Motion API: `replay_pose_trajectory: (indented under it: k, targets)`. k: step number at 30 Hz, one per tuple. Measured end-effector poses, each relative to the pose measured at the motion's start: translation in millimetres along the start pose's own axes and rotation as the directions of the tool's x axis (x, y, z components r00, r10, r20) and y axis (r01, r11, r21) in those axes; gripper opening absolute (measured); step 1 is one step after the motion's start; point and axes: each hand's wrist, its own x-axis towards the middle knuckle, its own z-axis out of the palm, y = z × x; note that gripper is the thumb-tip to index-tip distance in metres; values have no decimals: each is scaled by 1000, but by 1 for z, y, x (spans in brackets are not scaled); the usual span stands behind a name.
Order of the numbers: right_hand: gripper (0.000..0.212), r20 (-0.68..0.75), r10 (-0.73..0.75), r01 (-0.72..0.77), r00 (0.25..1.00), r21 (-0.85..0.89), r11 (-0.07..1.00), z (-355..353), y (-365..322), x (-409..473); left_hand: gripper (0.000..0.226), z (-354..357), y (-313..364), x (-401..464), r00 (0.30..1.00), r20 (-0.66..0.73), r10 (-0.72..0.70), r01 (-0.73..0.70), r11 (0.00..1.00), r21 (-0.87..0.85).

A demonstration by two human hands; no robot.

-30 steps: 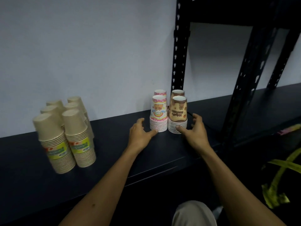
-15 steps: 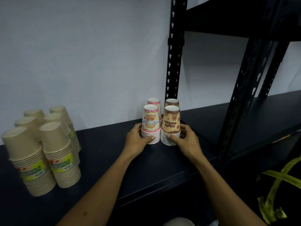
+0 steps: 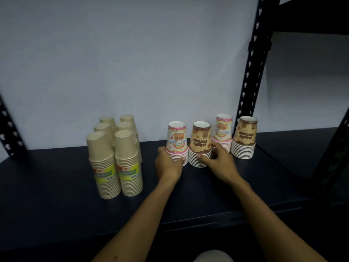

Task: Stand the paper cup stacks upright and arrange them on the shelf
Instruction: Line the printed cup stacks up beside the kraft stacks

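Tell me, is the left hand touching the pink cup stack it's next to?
Touching. The head view shows the left hand with its fingers wrapped around the lower rims of the near pink cup stack, thumb on the front.

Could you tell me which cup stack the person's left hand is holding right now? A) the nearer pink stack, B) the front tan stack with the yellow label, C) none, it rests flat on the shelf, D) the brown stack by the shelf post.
A: the left hand curls round the base of the nearer pink stack, while the right hand holds the brown stack beside it.
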Motion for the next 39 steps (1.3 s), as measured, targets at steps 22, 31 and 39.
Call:
replay_pose_trajectory:
  k: [22,31,39]
  targets:
    - [63,80,-53,50,995,40,998,48,-10,12,56,-17,-9,8,974,-223,-24,34,999,42]
    - [67,103,-53,53,993,11,999,48,-11,11,67,-17,-10,8,972,-233,-15,32,997,68]
    - [67,96,-34,36,995,-11,999,50,-11,11,70,-18,-6,5,975,-213,-65,75,996,43]
